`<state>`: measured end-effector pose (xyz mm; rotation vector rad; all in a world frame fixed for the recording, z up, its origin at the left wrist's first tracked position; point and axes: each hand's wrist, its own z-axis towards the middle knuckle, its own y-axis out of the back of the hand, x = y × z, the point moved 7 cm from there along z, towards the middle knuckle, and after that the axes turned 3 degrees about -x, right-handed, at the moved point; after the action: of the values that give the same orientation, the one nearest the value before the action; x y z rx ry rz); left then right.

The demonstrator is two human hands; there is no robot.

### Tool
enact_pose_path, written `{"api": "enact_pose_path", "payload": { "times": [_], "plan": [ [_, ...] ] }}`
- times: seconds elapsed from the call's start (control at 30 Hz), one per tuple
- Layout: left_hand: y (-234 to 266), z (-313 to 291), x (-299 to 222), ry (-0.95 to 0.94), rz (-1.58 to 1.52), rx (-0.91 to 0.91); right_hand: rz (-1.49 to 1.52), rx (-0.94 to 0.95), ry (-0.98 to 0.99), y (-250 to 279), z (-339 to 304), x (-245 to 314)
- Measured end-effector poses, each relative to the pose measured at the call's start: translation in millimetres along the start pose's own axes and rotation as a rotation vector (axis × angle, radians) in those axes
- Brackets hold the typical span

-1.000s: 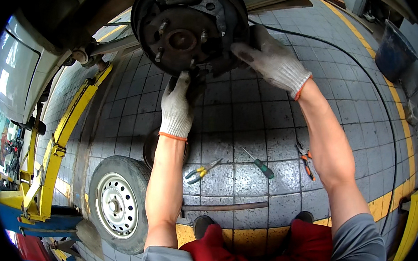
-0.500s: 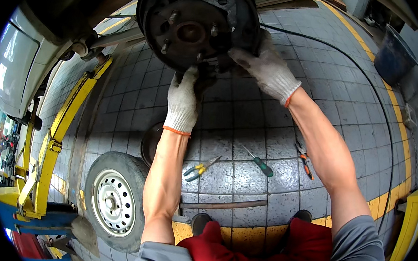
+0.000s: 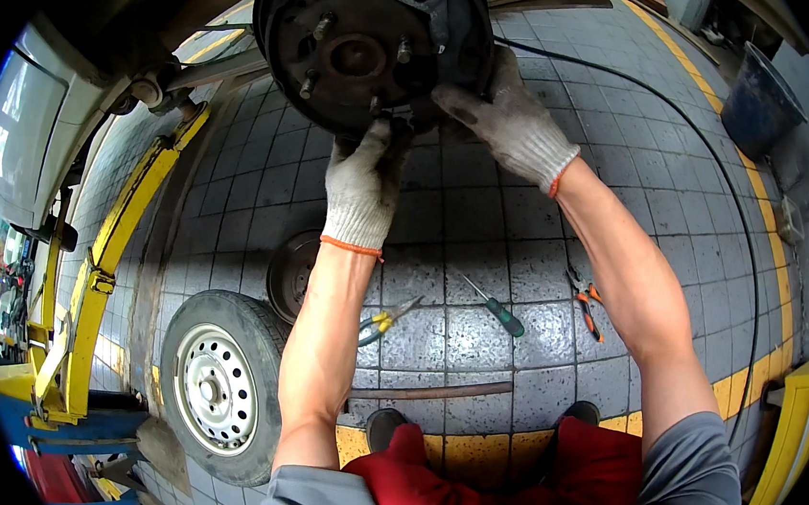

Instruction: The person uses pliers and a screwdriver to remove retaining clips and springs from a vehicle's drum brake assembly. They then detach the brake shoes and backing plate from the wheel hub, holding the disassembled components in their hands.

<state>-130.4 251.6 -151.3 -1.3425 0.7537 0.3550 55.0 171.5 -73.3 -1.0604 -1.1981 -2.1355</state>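
Note:
A dark drum brake assembly (image 3: 309,44) hangs at the top, its wheel hub (image 3: 380,77) fitted with several studs. Both my hands wear whitish knitted gloves with orange cuffs. At the assembly's lower edge, my left hand (image 3: 360,179) is closed, its fingertips lost in the dark parts below a stud; what they hold cannot be made out. My right hand (image 3: 512,128) grips the lower right rim of the brake assembly, thumb in front and fingers partly hidden behind it.
Yellow-handled pliers (image 3: 386,320), a green screwdriver (image 3: 498,309) and orange-handled pliers (image 3: 587,311) lie on the tiled floor. A wheel (image 3: 213,389) and a round dark drum (image 3: 289,274) are on the left. Further out are a yellow lift arm (image 3: 122,215), a black hose (image 3: 691,112) and a bucket (image 3: 762,104).
My left hand has shifted slightly right along the lower edge. The brake assembly and floor tools sit a little further left in the picture, as the view has moved slightly.

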Motion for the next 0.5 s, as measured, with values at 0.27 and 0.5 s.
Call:
{"api": "enact_pose_path", "payload": {
  "times": [0.27,0.5],
  "plan": [
    [-5.3,7.9,0.4,0.103,0.021,0.093,0.064,-0.019,0.120,-6.7,3.8,-5.6],
    [6.7,13.0,-2.5,0.270,0.018,0.143,0.058,0.012,0.155,-9.0,3.0,-4.2]
  ]
}}
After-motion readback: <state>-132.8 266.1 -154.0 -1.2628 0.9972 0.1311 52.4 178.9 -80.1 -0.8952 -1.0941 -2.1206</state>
